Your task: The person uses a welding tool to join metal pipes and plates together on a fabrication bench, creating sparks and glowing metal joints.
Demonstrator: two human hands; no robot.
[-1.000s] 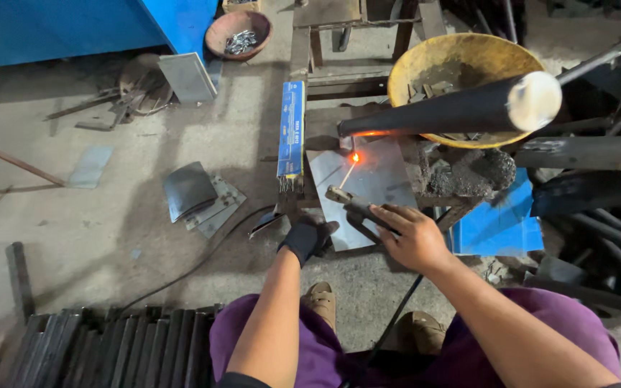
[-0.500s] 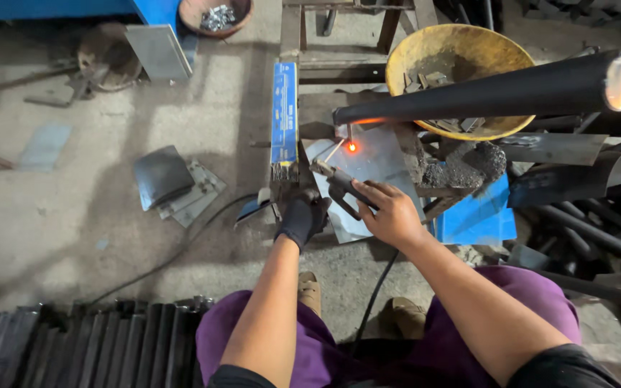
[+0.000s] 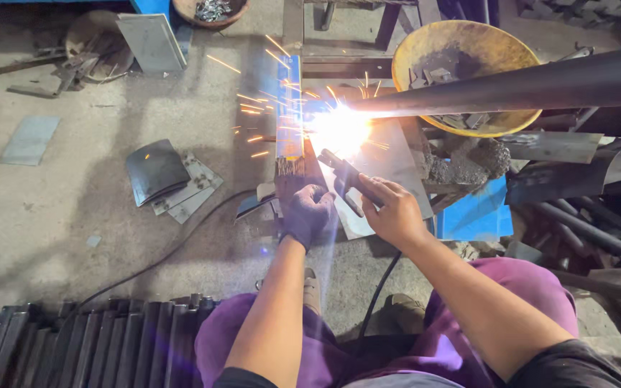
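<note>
Fingers (image 3: 389,192) of the bare right hand (image 3: 395,212) wrap closed around the dark welding electrode holder (image 3: 346,176), whose tip meets a white-hot arc (image 3: 338,131) just ahead on the flat grey steel plate (image 3: 389,162). Beside it, the dark-gloved left hand (image 3: 307,212) curls shut on a narrow upright metal bar (image 3: 290,169), near the long black steel pipe (image 3: 512,90).

Before I saw only a small red glow; now a bright arc (image 3: 339,131) throws sparks over the blue bar (image 3: 290,108).
</note>
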